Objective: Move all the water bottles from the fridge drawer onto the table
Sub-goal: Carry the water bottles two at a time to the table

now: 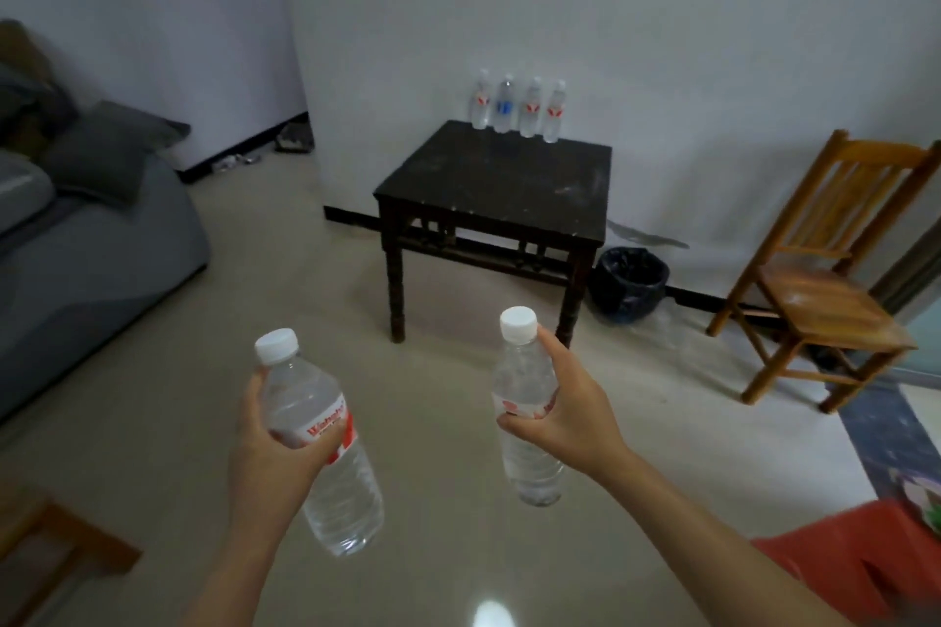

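The person stands on the pale floor facing a dark table [489, 188] set against the white wall, a water bottle in each hand. The left hand [277, 448] is wrapped around the middle of a clear bottle [326, 453] with a white cap and red label, tilted so its cap leans to the left. The right hand [565, 402] grips a second bottle [527, 418] near its label, held close to upright. Both bottles are well short of the table, out over the floor. On the table's far edge, next to the wall, four bottles [518, 112] stand in a row; three have red labels and one has blue. A black bin [631, 283] sits just right of the table, a wooden chair [825, 280] farther right, and a grey sofa [86, 239] well to the left.
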`<state>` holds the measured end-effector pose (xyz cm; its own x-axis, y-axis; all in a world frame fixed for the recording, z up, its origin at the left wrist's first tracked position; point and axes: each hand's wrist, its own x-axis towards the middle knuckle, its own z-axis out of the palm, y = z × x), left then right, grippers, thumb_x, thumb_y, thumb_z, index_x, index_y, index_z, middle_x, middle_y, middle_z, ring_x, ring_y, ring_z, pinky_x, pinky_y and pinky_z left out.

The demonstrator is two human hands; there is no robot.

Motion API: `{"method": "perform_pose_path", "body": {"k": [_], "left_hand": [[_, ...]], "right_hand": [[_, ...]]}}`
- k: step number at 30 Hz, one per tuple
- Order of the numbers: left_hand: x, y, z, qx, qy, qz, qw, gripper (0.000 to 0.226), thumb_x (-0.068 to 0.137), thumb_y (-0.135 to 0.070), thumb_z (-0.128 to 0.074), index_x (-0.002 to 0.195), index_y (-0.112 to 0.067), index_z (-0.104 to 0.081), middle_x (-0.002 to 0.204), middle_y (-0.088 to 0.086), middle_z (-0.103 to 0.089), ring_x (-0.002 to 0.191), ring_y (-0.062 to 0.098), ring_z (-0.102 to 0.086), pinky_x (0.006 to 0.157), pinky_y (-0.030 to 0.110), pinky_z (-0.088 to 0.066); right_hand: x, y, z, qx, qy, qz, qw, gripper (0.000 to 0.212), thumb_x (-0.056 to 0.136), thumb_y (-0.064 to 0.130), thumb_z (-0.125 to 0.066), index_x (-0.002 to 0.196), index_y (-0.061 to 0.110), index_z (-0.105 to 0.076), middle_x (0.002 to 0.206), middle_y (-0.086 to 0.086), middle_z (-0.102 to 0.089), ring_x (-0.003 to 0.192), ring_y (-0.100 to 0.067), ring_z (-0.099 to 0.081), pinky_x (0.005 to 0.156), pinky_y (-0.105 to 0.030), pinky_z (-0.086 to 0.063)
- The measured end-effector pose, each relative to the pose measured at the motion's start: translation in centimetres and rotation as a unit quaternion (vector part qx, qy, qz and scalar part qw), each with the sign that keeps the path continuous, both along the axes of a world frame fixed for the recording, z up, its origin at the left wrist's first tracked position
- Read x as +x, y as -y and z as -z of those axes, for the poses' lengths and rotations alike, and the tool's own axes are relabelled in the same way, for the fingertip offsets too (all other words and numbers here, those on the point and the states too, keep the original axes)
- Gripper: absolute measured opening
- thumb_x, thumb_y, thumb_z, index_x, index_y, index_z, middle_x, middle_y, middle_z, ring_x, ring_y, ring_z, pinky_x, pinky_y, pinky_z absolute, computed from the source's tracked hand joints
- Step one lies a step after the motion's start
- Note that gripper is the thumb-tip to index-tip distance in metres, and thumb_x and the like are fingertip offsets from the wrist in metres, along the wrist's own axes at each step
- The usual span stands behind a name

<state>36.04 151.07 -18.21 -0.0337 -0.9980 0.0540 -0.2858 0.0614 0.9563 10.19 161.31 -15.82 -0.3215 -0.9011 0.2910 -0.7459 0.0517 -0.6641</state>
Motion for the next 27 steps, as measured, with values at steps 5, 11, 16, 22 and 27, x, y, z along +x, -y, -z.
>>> {"method": "perform_pose_path", "body": {"k": [5, 11, 16, 22, 27], "left_hand": [[6.5, 5.7, 0.1, -0.012, 0.011, -0.021, 1.0, 0.099, 0.059, -0.007, -0.085, 0.139, -0.03, -0.031, 0.12, -0.001, -0.05, 0.11, 0.026, -0.052, 0.091, 0.039, -0.041], [12.2, 10.8, 0.8, -0.006, 0.033, 0.002, 0.999, 0.1, 0.059, -0.01, -0.085, 0.139, -0.034, -0.029, 0.132, 0.004, -0.05, 0.115, 0.026, -0.052, 0.093, 0.042, -0.044], [14.8, 13.9, 0.9, -0.008, 0.014, 0.017, 1.0, 0.099, 0.06, -0.006, -0.083, 0.14, -0.03, -0.029, 0.132, 0.006, -0.049, 0.116, 0.027, -0.05, 0.094, 0.044, -0.044], [16.0, 18.4, 1.1, -0.004, -0.007, 0.027, 1.0, 0.094, 0.059, -0.004, -0.083, 0.127, -0.044, -0.033, 0.124, 0.002, -0.054, 0.111, 0.025, -0.054, 0.091, 0.042, -0.047], [16.5, 25.9, -0.2, -0.014, 0.002, 0.033, 0.999, 0.099, 0.044, -0.036, -0.084, 0.13, -0.039, -0.037, 0.112, -0.009, -0.057, 0.101, 0.016, -0.058, 0.086, 0.035, -0.046]], "right_hand": [[4.8, 6.4, -0.2, 0.019, -0.01, -0.034, 0.999, 0.087, 0.064, 0.036, -0.077, 0.119, 0.066, -0.015, 0.113, 0.018, -0.05, 0.056, -0.005, -0.054, 0.061, -0.02, -0.048], [9.7, 11.7, -1.0, 0.026, -0.027, -0.059, 0.998, 0.088, 0.065, 0.036, -0.079, 0.116, 0.065, -0.014, 0.116, 0.012, -0.048, 0.068, -0.009, -0.058, 0.073, -0.031, -0.053], [12.6, 15.4, -0.9, 0.016, -0.024, -0.079, 0.996, 0.088, 0.065, 0.034, -0.081, 0.119, 0.06, -0.016, 0.118, 0.015, -0.043, 0.102, -0.022, -0.057, 0.085, -0.029, -0.048], [14.2, 20.9, -0.2, 0.025, 0.014, -0.084, 0.996, 0.091, 0.063, 0.036, -0.08, 0.119, 0.065, -0.015, 0.121, 0.025, -0.039, 0.11, -0.02, -0.054, 0.091, -0.036, -0.049], [15.5, 29.6, 0.2, -0.008, 0.068, -0.068, 0.995, 0.091, 0.061, 0.029, -0.082, 0.127, 0.053, -0.023, 0.12, 0.028, -0.044, 0.098, -0.028, -0.059, 0.085, -0.042, -0.053]]}}
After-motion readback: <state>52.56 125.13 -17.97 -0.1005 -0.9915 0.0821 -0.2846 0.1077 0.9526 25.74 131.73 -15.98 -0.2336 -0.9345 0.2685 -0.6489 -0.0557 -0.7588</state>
